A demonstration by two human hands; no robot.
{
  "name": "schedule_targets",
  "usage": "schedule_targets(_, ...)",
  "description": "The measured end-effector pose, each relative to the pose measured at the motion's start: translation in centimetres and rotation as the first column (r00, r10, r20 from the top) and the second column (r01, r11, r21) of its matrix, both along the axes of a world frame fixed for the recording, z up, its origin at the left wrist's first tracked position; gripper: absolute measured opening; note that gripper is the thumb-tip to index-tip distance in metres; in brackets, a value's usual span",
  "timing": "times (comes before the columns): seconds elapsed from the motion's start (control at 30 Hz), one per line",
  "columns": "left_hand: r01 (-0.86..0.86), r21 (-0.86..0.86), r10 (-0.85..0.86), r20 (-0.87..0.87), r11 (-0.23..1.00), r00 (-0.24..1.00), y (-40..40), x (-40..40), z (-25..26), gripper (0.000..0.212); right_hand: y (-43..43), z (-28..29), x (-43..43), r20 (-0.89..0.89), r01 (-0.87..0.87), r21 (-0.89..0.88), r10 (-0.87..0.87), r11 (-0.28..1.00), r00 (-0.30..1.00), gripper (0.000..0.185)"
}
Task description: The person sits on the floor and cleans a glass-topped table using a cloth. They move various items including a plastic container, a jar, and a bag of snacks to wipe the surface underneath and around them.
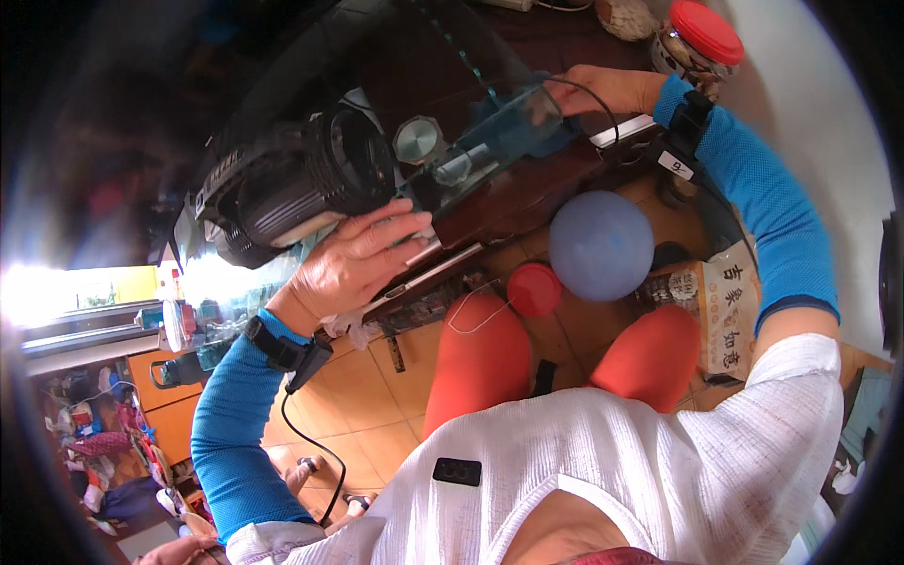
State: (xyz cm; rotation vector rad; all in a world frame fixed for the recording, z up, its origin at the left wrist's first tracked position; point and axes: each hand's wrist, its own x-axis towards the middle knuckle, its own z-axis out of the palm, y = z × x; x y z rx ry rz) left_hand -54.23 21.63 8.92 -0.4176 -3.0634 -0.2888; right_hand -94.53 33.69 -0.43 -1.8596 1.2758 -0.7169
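Observation:
My left hand [353,265] lies at the front edge of the dark wooden furniture top [526,205], its fingers close together. Just behind it is a black cylindrical device [296,183], which looks like a portable speaker. At the far right end of a clear glass pane [505,127] with a teal edge is my right hand [600,88]. Its fingertips are partly hidden behind the glass and its grip is unclear. A thin black cable crosses near that hand. Between the hands, a faceted silver-topped object [418,140] shows beside the glass. What my left fingers press on is hidden.
A red-lidded jar [699,42] stands beyond my right wrist. Below the furniture edge are a blue ball [602,245], a red lid with a white handle [534,289] and a printed bag [727,311]. Another person's feet [307,466] are at lower left, near cluttered shelves [106,445].

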Motion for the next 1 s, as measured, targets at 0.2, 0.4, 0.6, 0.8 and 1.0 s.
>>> schedule_targets(0.2,-0.044,0.068,0.045,-0.018,0.997,0.999,0.3,0.6,-0.6,0.039,8.9,1.0,1.4,0.541,0.877,-0.455,-0.736,0.150,0.407,0.027)
schedule_targets(0.4,-0.025,0.003,0.025,-0.081,1.000,0.996,0.2,1.3,-1.3,0.035,8.6,-1.6,16.1,0.085,0.625,-0.505,-0.686,0.595,0.722,0.024)
schedule_targets(0.6,0.027,-0.042,-0.032,-0.122,0.999,0.992,0.2,0.5,-1.1,0.037,-0.5,-5.3,10.9,-0.167,0.421,-0.766,-0.784,0.485,0.598,0.028)
schedule_targets(0.8,0.008,-0.017,-0.010,-0.115,1.000,0.993,0.1,1.2,-1.5,0.036,1.8,-6.3,15.9,-0.211,0.449,-0.705,-0.767,0.549,0.606,0.035)
schedule_targets(1.0,-0.019,-0.019,0.018,-0.079,1.000,0.997,0.4,1.0,-0.9,0.041,5.6,-4.5,24.5,-0.163,0.442,-0.693,-0.721,0.569,0.673,0.034)
